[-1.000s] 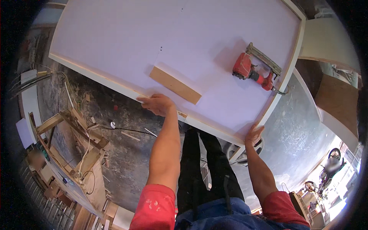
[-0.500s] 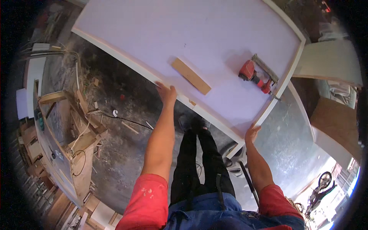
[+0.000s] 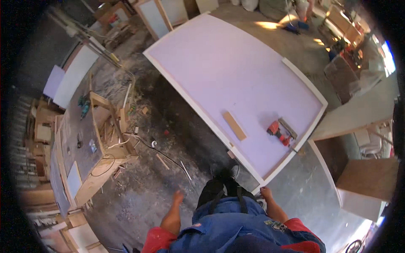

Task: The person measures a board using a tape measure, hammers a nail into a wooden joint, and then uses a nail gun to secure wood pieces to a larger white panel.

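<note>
A large pale lilac panel [image 3: 236,76] with a raised white frame stretches in front of me, its near corner pointing toward my body. My left hand [image 3: 179,197] is off the panel, over the floor to the left of my legs; it holds nothing visible and its fingers look loosely apart. Right at the near corner of the frame is my right hand [image 3: 265,193], close against it; its fingers are too small to tell whether they grip. On the panel lie a short wooden block [image 3: 234,125] and a red nail gun [image 3: 280,131] near the right edge.
A wooden workbench [image 3: 90,135] with tools on it stands at the left. Wood scraps and a dark cable [image 3: 168,158] lie on the floor [image 3: 135,202]. A grey sheet surface [image 3: 303,181] and a brown board [image 3: 367,179] are at the right. White bags [image 3: 249,4] stand far back.
My left hand has let go of the panel's near edge and drawn back toward my body. My right hand has moved closer to me, by the corner. The view has widened toward the far room.
</note>
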`<state>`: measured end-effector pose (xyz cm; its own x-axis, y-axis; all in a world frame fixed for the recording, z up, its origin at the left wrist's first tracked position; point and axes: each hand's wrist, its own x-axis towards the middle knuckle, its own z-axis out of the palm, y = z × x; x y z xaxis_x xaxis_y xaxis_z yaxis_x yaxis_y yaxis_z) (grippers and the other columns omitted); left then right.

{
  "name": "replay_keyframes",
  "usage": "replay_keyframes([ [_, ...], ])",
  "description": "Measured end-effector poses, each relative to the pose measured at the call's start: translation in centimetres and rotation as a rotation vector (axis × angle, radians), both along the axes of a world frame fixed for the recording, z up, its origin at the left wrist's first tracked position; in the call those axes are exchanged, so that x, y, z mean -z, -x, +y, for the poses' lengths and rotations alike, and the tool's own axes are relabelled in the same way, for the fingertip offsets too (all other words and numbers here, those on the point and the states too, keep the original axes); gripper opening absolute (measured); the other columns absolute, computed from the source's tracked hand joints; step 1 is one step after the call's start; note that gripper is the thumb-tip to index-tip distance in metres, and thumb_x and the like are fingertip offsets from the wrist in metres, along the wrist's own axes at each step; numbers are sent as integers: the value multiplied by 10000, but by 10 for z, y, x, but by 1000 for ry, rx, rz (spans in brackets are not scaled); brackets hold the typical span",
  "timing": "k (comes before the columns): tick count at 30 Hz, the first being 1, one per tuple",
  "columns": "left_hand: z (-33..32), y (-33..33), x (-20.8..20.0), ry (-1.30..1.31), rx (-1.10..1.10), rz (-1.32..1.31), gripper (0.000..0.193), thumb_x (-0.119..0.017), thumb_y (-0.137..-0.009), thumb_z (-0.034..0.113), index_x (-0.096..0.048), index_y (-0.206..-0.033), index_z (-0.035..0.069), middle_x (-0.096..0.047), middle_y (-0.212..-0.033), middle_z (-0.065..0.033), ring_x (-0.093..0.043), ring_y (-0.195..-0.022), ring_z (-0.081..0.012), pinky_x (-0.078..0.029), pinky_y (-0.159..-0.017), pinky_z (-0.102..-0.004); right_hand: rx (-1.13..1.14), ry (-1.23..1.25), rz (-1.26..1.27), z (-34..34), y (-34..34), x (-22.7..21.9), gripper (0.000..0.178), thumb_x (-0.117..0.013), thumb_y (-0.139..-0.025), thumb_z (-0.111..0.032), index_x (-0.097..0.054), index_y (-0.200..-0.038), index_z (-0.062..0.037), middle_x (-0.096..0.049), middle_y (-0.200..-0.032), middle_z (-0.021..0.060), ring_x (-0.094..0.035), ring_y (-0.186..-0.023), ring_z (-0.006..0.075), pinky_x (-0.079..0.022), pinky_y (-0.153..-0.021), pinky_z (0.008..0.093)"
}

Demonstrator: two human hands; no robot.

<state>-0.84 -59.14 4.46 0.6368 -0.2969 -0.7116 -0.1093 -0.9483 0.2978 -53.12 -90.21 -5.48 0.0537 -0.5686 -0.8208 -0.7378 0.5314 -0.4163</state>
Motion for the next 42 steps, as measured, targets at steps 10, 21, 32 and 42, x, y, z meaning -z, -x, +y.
replay_keyframes([
  [10,221,129,-94,-274,-79,16,287,-556,-882,303,-647,-1041,83,-667,-946,-99,-632,-759,-320,-495,-644,-498,-515,191,-71,-75,-76,-27,355,-559,-885,-322,-618,-1107,-51,-682,-816,137,-676,-619,244,-530,-491,372],
  [21,61,1,-27,305,-242,99,262,-546,-893,297,-635,-1051,108,-652,-921,-73,-620,-756,-298,-488,-613,-488,-123,534,-37,-132,-150,-71,339,-579,-882,-289,-644,-1086,-26,-680,-748,111,-654,-558,180,-507,-463,310],
  [32,90,-126,10,732,-672,734,232,-533,-930,283,-587,-1128,177,-617,-905,-20,-596,-807,-252,-467,-565,-455,-7,103,15,166,-123,-87,343,-558,-907,-312,-637,-1101,-39,-679,-798,107,-646,-610,187,-497,-521,314],
  [42,194,-164,29,181,150,482,321,-550,-959,281,-567,-1247,141,-636,-1111,-82,-580,-1075,-259,-475,-801,-471,491,-75,-283,278,-184,-162,375,-542,-932,-382,-652,-1055,-46,-693,-870,111,-656,-696,210,-510,-645,321],
])
